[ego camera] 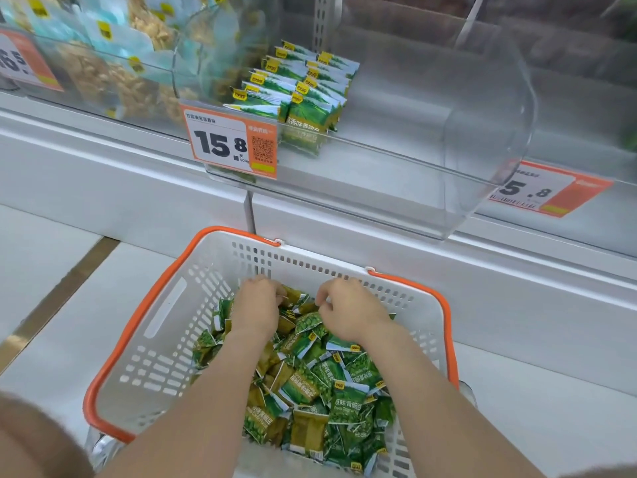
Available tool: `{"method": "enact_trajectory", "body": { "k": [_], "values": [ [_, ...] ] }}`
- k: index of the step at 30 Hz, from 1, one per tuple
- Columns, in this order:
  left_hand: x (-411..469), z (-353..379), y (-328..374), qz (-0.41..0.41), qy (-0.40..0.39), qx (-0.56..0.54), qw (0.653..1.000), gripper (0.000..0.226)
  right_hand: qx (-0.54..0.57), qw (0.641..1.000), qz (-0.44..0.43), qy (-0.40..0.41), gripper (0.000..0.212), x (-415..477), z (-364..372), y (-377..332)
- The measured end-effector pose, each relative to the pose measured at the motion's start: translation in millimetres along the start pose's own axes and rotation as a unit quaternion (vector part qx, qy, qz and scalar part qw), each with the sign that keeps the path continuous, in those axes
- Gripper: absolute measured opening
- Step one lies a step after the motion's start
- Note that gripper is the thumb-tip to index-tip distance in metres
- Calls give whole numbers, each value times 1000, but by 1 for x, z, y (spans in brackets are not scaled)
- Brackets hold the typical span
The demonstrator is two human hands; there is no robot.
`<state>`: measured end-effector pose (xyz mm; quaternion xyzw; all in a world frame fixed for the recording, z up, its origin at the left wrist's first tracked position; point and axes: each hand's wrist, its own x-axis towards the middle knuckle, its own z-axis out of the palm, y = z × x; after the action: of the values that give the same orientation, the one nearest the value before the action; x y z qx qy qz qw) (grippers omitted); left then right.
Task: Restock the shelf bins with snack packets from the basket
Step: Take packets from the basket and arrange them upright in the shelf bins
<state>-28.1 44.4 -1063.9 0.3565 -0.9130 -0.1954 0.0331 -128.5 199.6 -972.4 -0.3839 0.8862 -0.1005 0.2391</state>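
White shop shelving fills the background, and we're down at the basket! Left hand (256, 305): fingers curled close together, closed on olive-toned snack packets (310, 384) at the far end of the pile. Right hand (348, 310) is just beside it, fingers bent under too, tips pinching at a packet edge. Both forearms reach in from the near side. The packets are small and glossy, green with pea pictures, white corners and yellow logo patches, some showing olive backs. They're heaped loosely in the white slotted basket (162, 332) with its orange handles (138, 326). Above, the clear shelf bin (482, 150) holds two neat upright rows (303, 94) of the same packets at its left, behind an orange price tag (229, 141)
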Motion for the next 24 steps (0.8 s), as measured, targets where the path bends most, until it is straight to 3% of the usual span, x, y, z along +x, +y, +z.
{"method": "enact_trajectory", "body": {
  "k": [3, 8, 11, 14, 16, 19, 24],
  "values": [
    [-4, -16, 4, 21, 59, -70, 996, 11, 46, 999, -26, 11, 30, 0, 2, -1],
    [-10, -67, 31, -32, 28, -303, 952, 3, 102, 983, -75, 137, 38, -10, 1, -10],
    [-17, -99, 39, -125, -12, -475, 871, 10, 122, 979, -109, 121, 55, -20, -1, -22],
    [-30, -128, 43, -156, -68, -550, 818, 17, 180, 963, -105, 173, 34, -26, -8, -37],
    [-35, -143, 44, -158, -45, -556, 815, 30, 270, 947, -83, 155, 23, -32, -20, -47],
    [-42, -162, 44, -108, 9, -505, 857, 19, 479, 874, -54, 54, 29, -44, -40, -58],
    [-50, -185, 48, -25, 21, -521, 853, 16, 594, 802, -67, 11, 37, -56, -56, -68]
  ]
}}
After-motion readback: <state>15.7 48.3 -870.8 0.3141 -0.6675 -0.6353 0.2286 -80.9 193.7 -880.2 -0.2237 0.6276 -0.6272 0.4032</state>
